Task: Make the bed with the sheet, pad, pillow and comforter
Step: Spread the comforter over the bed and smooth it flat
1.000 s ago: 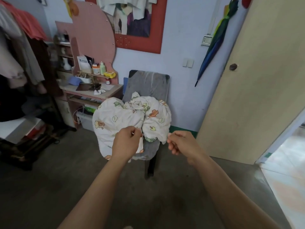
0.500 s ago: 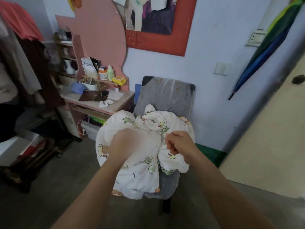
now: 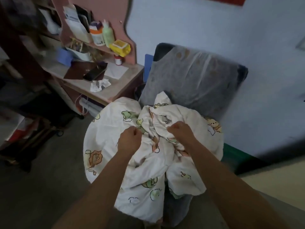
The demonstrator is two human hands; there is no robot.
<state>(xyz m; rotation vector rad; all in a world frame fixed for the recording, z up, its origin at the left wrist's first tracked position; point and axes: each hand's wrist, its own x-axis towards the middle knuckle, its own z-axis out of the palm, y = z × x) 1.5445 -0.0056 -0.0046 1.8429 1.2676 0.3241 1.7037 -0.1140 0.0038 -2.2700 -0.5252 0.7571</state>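
Premises: a lived-in domestic bedroom. Evidence: pink dressing table [image 3: 105,90] carrying lotion bottle [image 3: 108,34], jar [image 3: 97,37], phone [image 3: 94,73] and crumpled tissue [image 3: 99,85]; cartoon-print bedding [image 3: 115,129] heaped on a grey-draped chair [image 3: 194,80]; painted wall [image 3: 198,22]; bare concrete floor [image 3: 41,187].

I see bare floor [image 3: 49,187] open to the left of the chair [image 3: 198,76], the one wide lane for a hand. The bundled comforter [image 3: 112,129] fills the seat and spills over its front edge. The bench [image 3: 115,90] crowds the chair's left side, cluttered with a phone [image 3: 94,73] and crumpled tissue [image 3: 99,85]. The wall [image 3: 247,38] closes off the far side.
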